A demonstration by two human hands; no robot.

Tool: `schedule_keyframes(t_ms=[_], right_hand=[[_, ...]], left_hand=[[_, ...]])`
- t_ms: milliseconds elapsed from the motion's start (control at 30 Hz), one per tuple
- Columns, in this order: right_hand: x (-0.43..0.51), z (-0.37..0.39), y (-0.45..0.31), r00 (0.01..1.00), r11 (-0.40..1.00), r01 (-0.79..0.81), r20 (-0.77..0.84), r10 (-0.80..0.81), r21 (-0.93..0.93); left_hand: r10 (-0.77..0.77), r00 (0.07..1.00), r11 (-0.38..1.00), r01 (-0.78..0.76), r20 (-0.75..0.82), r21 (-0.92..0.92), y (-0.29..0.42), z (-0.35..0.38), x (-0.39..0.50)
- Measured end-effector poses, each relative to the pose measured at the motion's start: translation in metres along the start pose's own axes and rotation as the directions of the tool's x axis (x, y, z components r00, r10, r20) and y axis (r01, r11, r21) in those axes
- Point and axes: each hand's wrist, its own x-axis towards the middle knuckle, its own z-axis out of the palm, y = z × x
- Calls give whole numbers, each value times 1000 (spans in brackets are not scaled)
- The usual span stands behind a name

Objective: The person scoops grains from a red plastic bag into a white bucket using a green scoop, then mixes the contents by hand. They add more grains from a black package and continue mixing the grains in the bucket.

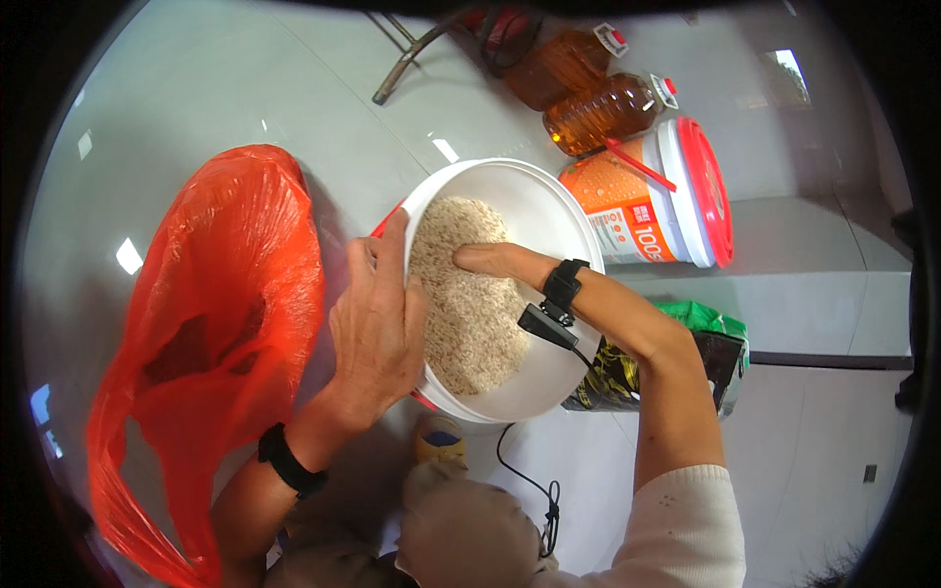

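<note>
A white plastic bucket (566, 213) tilts in front of me, with a heap of rice (470, 331) inside against its left wall. My left hand (386, 316) grips the bucket's left rim, fingers over the outside. Inside the bucket, my right hand (492, 261) reaches into the rice; its fingers are mostly buried, so what they hold is hidden. A black strap with a small black device (548, 325) and a cable is on the right wrist. Left of the bucket lies a red plastic bag (235, 220), its mouth loose and its contents unclear.
Beyond the bucket stand a lidded orange and white bucket (617, 180) and large bottles of amber liquid (603, 110). A black and green package (713, 345) is partly behind my right arm. A metal stand leg (412, 59) rests on the tiled floor. A cable (529, 474) hangs near my knee.
</note>
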Motion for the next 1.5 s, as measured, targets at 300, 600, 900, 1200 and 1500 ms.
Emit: schedule_keyframes(t_ms=[300,600,900,1200,1500], right_hand=[[-22,5,14,988,994,-60,-138,73,92],[8,39,42,984,631,-131,22,178,765],[-38,37,40,998,46,-36,34,50,998],[-89,-40,-24,973,577,28,-155,172,816],[-26,7,33,956,905,-257,-48,289,340]], left_hand=[[-13,1000,999,12,-26,-40,-4,3,-1],[-34,999,999,33,-32,-42,-4,3,-1],[7,999,1000,-8,-40,-14,-5,4,-2],[-22,1000,999,22,-21,40,-4,3,-3],[-25,998,999,27,-50,29,-2,4,-3]])
